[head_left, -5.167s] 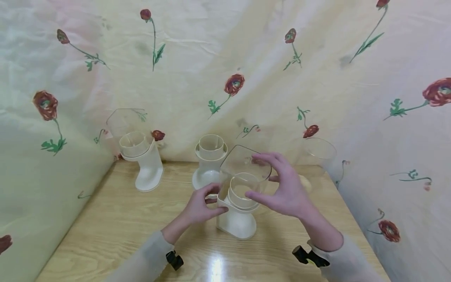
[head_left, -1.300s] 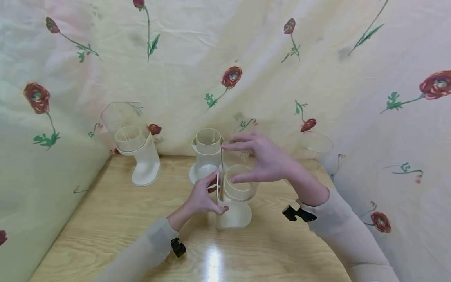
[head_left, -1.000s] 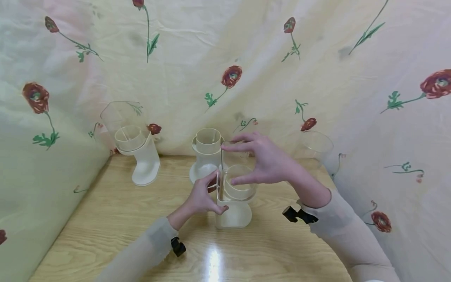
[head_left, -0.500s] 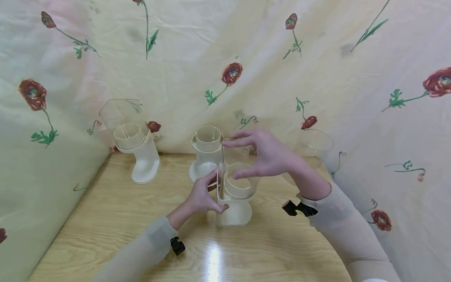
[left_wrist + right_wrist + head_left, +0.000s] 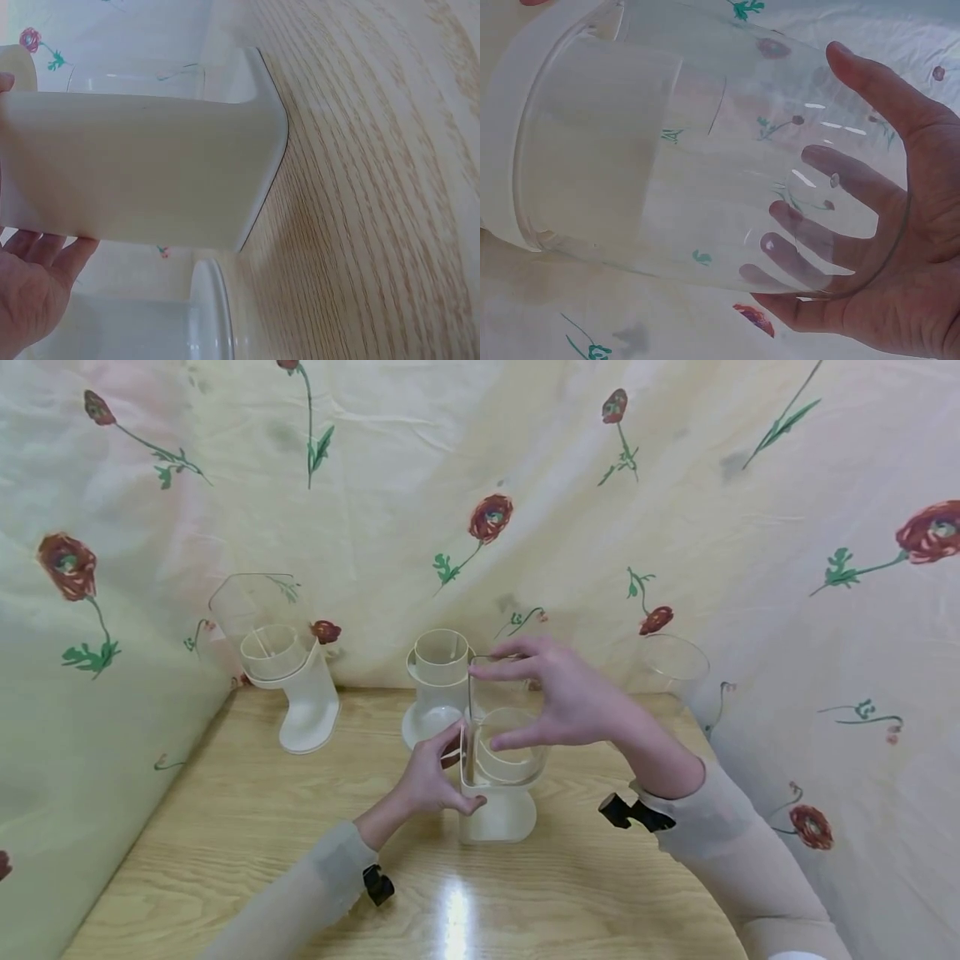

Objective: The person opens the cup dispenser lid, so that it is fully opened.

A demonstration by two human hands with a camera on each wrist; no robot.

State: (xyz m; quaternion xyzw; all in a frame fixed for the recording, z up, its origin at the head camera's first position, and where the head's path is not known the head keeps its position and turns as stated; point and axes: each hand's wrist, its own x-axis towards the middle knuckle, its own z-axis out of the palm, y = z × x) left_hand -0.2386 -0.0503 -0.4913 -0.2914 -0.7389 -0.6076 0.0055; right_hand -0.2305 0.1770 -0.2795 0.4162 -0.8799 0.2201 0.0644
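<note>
Near the table's middle stands a white plastic stand [image 5: 498, 820] with a rounded foot and a flat-backed holder on top. Its flat side faces left. A clear plastic container [image 5: 727, 150] with an open rim sits upright in the holder, around a shorter translucent cylinder [image 5: 600, 142]. My left hand [image 5: 431, 777] grips the stand's flat side from the left, thumb on the near edge and fingers on the far edge. From the right, my right hand [image 5: 566, 697] spans the container's upper part. Its thumb and fingers are bent around the wall, some fingers seen through the plastic.
A similar stand [image 5: 311, 714] with a clear container [image 5: 255, 597] is at the back left. Right behind the held stand is another [image 5: 435, 727], topped by a short cylinder. A transparent round vessel [image 5: 675, 660] stands back right. Flowered cloth [image 5: 390, 452] encloses the wooden table [image 5: 247, 860].
Compared with about five seconds ago, the stand and container are turned so the flat side faces left, and the right hand has shifted left over the rim. Over the last second almost nothing moved.
</note>
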